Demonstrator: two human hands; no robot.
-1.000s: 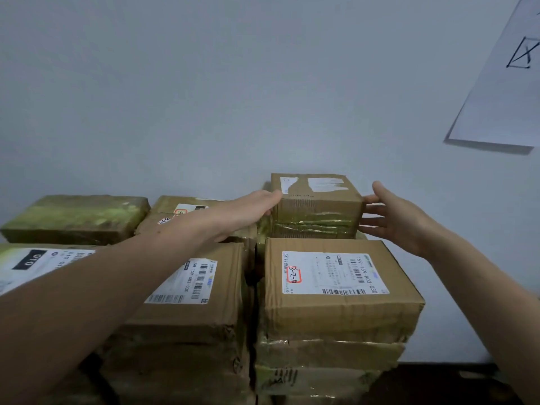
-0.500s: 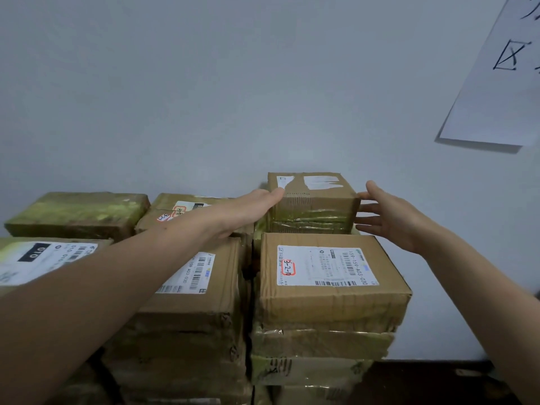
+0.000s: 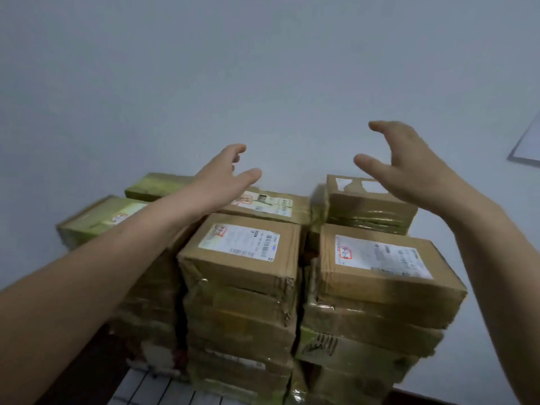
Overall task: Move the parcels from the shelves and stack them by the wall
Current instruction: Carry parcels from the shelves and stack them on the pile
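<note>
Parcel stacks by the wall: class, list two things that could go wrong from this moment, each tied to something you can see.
1. The small parcel sits highest, at the back of the right stack, with the open right hand close by. A careless swipe might knock it off.
2. That stack's layers look uneven and crumpled, with a dark gap beside the middle stack. More weight on top could make it lean or slide.
</note>
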